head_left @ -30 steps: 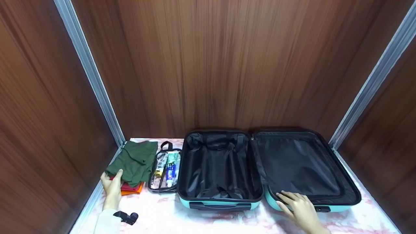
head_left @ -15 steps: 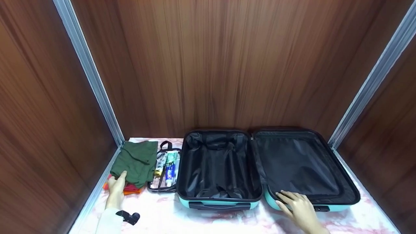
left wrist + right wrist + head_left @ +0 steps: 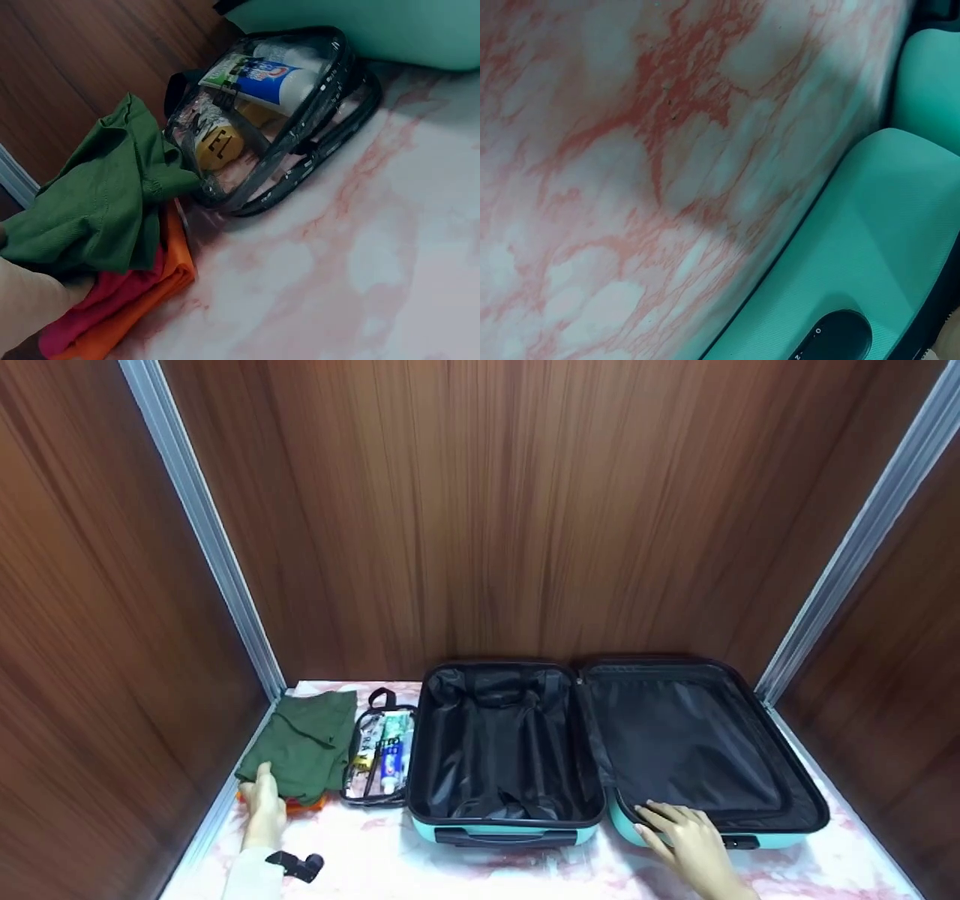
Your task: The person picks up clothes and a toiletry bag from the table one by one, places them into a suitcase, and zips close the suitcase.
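Observation:
A folded dark green garment (image 3: 307,742) tops a pile at the left, over red clothing (image 3: 112,300) and orange clothing (image 3: 176,274). My left hand (image 3: 262,806) holds the green garment's near left corner, thumb on top; the cloth hides its fingers. In the left wrist view that garment's front edge stands up off the layers below. On the right, my right hand (image 3: 694,840) rests on the near rim of the suitcase's right half (image 3: 705,735), fingers laid relaxed over the edge. Only a sliver of that hand enters the right wrist view, at the lower right corner.
Beside the pile lies a clear toiletry bag (image 3: 381,757) with black trim, holding a toothpaste tube (image 3: 274,79) and other items. The mint-green suitcase lies open; its left half (image 3: 502,750) has a black lining and front handle. Wood-look panels (image 3: 495,510) surround the marbled tabletop (image 3: 375,855).
My left hand has shifted from the green garment's outer corner slightly right and nearer. The garment's near edge has come down over most of the red cloth. My right hand stays on the rim.

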Motion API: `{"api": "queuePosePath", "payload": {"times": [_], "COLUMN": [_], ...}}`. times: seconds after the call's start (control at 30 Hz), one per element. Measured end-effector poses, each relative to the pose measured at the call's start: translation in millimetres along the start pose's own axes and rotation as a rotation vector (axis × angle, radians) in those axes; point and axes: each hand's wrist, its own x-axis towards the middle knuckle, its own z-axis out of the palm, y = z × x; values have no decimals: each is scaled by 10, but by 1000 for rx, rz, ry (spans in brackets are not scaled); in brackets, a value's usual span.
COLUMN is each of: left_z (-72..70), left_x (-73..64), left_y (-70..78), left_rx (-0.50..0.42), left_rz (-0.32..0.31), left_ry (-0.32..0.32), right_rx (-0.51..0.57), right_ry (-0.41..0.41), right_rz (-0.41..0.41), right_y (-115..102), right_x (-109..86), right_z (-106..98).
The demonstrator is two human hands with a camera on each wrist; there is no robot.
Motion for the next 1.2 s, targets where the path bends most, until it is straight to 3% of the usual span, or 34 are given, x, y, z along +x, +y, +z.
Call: {"api": "queuePosePath", "payload": {"times": [0.2,0.47,0.73,1.0,1.2], "left_z": [41,-36,34,-22,-110], "left_x": [6,15,14,34,60], "left_y": [-13,-44,-43,-63,-39], "left_rx": [-23,-28,2,61,100], "left_rz": [7,-20,-54,-71,-41], "left_ry": [86,103,195,145,102], "right_rx": [7,3,-4,-2,1], "right_ry": [6,-1,-5,7,2], "right_rz": [1,7,10,1,10], "right_y": [-6,-11,-13,-18,-15], "right_x": [-10,-10,-2,-2,5], "right_z": [16,7,-3,-9,-10]}}
